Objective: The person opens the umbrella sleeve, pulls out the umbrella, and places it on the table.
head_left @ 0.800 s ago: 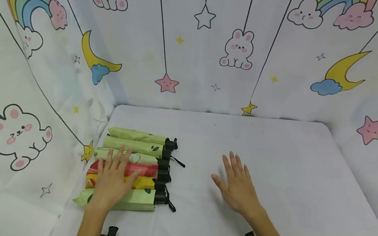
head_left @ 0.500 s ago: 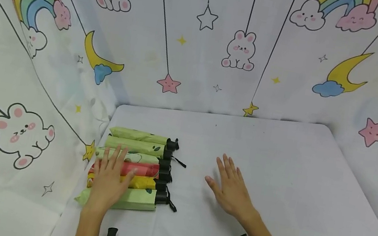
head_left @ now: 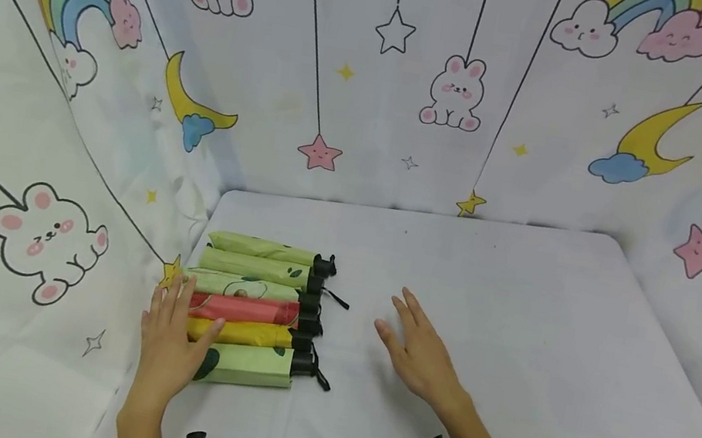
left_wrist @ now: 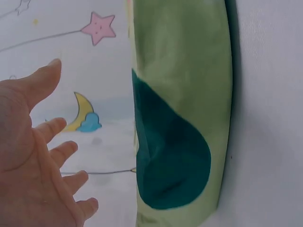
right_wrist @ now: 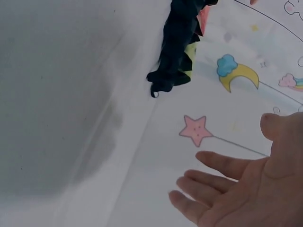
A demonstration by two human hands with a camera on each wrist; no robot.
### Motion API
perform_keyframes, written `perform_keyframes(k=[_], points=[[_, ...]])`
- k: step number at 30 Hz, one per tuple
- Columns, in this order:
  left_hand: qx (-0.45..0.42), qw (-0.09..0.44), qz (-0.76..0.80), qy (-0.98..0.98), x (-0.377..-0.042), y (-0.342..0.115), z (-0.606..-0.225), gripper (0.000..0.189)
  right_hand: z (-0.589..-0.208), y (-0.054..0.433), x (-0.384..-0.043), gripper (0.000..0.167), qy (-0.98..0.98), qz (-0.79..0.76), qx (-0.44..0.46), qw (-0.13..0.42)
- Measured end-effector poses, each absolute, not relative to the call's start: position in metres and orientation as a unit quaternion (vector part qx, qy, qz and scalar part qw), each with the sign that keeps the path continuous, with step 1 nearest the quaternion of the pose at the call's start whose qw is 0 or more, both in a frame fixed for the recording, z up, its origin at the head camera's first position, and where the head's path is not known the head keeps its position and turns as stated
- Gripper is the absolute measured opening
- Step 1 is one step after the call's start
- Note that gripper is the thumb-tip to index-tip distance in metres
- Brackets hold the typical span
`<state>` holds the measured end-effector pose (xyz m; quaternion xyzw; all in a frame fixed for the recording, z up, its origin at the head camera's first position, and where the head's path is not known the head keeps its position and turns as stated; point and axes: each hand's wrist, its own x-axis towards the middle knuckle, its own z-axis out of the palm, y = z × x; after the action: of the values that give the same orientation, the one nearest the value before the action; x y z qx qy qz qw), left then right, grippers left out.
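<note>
Both hands [head_left: 168, 351] [head_left: 423, 359] — uncurled, thumbs out.

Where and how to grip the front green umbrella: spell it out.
Likely best by its black handle, coming from the right with the right hand: the front green umbrella lies flat, its handle juts out on that side, and its near side has no neighbour.

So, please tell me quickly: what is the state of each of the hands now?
Left hand: open, holding nothing, near the folded umbrellas.
Right hand: open, holding nothing, over the white table.
</note>
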<state>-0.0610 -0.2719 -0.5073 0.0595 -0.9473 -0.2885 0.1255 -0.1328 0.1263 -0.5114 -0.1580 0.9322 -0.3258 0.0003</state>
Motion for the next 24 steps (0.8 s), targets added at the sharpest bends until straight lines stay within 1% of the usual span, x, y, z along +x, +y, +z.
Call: perform_keyframes(k=[3, 6, 13, 18, 21, 24], points=[[0.064, 0.132, -0.308, -0.940, -0.059, -0.278, -0.507, 0.087, -0.507, 0.119, -0.132, 0.074, 0.927, -0.345, -0.149, -0.007], [0.076, 0.121, -0.329, -0.933, -0.057, -0.282, -0.505, 0.084, -0.503, 0.111, -0.131, 0.071, 0.920, -0.365, -0.143, -0.013], [0.139, 0.063, -0.379, -0.913, -0.050, -0.285, -0.501, 0.082, -0.503, 0.088, -0.123, 0.067, 0.914, -0.385, -0.128, -0.018], [0.190, 0.039, -0.407, -0.892, -0.042, -0.287, -0.506, 0.084, -0.511, 0.068, -0.108, 0.062, 0.912, -0.387, -0.136, -0.015], [0.212, 0.043, -0.417, -0.883, -0.038, -0.287, -0.510, 0.085, -0.516, 0.058, -0.100, 0.060, 0.910, -0.386, -0.151, -0.010], [0.227, 0.067, -0.421, -0.876, -0.035, -0.289, -0.515, 0.082, -0.520, 0.050, -0.095, 0.060, 0.907, -0.387, -0.169, -0.003]])
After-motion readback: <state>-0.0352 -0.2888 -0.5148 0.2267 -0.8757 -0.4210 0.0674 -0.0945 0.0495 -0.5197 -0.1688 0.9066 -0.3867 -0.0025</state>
